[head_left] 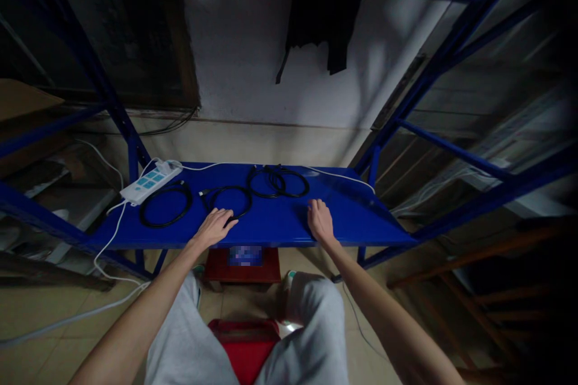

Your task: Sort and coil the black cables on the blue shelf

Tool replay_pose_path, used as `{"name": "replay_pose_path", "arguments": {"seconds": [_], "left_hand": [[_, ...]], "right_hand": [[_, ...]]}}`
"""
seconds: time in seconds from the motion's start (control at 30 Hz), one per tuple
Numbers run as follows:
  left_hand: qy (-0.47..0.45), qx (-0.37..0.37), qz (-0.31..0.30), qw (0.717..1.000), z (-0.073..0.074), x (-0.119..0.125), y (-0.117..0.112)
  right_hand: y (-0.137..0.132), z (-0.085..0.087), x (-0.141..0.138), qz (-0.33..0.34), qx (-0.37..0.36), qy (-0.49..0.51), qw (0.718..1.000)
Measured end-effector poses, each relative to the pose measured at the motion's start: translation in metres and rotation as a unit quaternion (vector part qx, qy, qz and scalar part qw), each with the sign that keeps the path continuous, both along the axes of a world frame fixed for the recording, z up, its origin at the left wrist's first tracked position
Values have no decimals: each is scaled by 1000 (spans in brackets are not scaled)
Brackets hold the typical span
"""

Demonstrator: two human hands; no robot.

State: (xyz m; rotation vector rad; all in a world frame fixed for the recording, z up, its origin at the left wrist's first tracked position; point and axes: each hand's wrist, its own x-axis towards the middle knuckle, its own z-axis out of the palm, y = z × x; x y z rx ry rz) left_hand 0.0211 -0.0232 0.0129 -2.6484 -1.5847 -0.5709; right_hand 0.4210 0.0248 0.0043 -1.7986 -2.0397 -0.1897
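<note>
- The person sits facing a low blue shelf (271, 222), both arms stretched out over its front edge.
- The left hand (215, 225) lies flat and open, fingers spread, its fingertips touching the near side of the middle cable coil (247, 195).
- The right hand (320, 221) rests palm down on bare shelf, open and holding nothing.
- Another black coil (156, 225) lies to the left, and a larger one (275, 180) lies further back.
- A white power strip (151, 181) sits at the left rear corner, its cord (111, 234) trailing to the floor.

small black cable (230, 187): one loose loop, lying flat on our blue shelf (280, 225), connector end pointing left | thicker black cable bundle (276, 180): coiled flat, just back-right of it, nearer the wall
</note>
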Motion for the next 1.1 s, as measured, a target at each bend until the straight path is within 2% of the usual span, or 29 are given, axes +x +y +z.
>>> {"name": "replay_pose_path", "arguments": {"seconds": [0.07,0.13,0.2,0.27,0.33,0.4,0.5,0.6,0.7,0.8,1.1], "left_hand": [[5,-4,0,1000,0,1,1],[3,-7,-4,1000,-1,0,2],[-2,-11,-7,1000,-1,-1,2],[-2,-16,-11,1000,0,-2,2],[4,-22,-18,1000,0,-3,3],[10,-25,-24,999,1,-4,3],[16,-22,-26,999,3,-4,4],[17,-22,-23,999,4,-4,5],[19,-25,-15,999,4,-4,6],[24,-19,-7,1000,1,-4,7],[53,24,32,998,0,-3,4]], "right_hand": [[-3,2,-21,118,-25,3,993],[2,6,-52,200,-39,35,978],[18,12,-91,264,-23,86,960],[46,18,-132,295,-2,156,943],[79,21,-169,302,-28,202,931],[108,22,-198,309,-101,191,926],[132,17,-224,341,-143,127,920],[136,10,-232,359,-139,82,919],[133,8,-228,333,-126,65,932],[131,14,-220,321,-112,14,940],[113,38,-200,346,-97,-107,927]]}}
